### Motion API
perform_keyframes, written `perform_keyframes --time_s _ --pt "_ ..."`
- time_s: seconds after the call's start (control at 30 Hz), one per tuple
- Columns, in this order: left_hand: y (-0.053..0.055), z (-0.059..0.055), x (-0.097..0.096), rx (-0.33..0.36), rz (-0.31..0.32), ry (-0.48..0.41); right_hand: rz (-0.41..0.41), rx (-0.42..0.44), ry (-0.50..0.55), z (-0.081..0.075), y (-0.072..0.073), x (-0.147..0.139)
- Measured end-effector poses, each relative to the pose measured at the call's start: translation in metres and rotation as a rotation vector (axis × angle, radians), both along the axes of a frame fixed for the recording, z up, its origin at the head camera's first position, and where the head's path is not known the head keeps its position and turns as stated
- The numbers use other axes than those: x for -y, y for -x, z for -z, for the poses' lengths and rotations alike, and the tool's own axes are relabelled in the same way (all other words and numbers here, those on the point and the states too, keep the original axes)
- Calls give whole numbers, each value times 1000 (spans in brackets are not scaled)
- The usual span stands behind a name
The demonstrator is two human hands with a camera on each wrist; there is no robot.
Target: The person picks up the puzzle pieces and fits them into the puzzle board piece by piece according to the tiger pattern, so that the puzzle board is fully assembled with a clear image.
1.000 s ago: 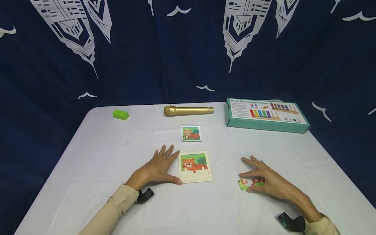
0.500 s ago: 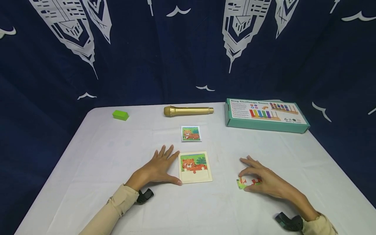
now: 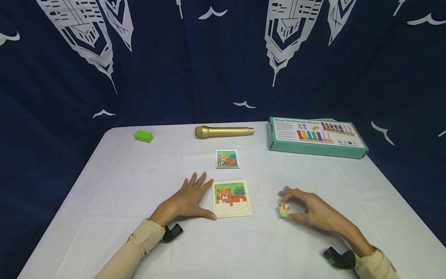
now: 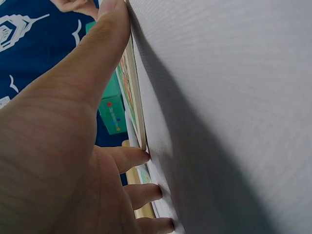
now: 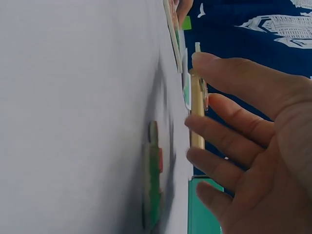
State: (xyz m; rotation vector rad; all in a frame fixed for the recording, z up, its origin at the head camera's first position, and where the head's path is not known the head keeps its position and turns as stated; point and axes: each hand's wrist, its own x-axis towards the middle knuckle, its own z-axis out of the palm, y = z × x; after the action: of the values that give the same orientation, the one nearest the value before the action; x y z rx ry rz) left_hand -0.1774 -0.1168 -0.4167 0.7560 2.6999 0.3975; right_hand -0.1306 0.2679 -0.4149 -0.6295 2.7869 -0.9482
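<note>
My left hand (image 3: 188, 200) lies spread on the white cloth, its thumb and index fingertips at the left edge of a wooden puzzle board (image 3: 231, 211). The board's upper half shows a tiger in fitted pieces; its lower half is bare wood. To the right, my right hand (image 3: 318, 213) pinches a small green and orange puzzle piece (image 3: 283, 209) between thumb and index finger, seen edge-on in the right wrist view. A second puzzle piece (image 5: 154, 183), green with red, shows blurred near the cloth there; in the head view the hand hides it.
A tiger picture card (image 3: 227, 159) lies just beyond the board. Along the far side are a green block (image 3: 143, 136), a gold microphone (image 3: 224, 132) and a teal Ring Challenge Game box (image 3: 317, 137). A dark blue curtain (image 3: 195, 69) hangs behind the table.
My right hand has shifted slightly left and drawn the pinched puzzle piece away from the other one, tilting it. My left hand and the board have stayed put.
</note>
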Motion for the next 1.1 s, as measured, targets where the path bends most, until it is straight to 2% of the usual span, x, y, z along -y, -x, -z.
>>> perform_keyframes --time_s 0.23,0.43,0.67,0.93,1.1 --pt "0 0 0 -1 -3 -3 -28 17 20 -9 10 6" --pt "-1 0 0 -4 -2 -10 -44 -45 30 -10 23 20" --pt "-1 0 0 -11 2 -28 -112 -82 71 -9 36 43" --pt "-1 0 0 -9 -2 -19 -191 -109 69 -7 40 70" --pt "0 1 0 -15 2 -10 -210 -102 64 -5 39 83"
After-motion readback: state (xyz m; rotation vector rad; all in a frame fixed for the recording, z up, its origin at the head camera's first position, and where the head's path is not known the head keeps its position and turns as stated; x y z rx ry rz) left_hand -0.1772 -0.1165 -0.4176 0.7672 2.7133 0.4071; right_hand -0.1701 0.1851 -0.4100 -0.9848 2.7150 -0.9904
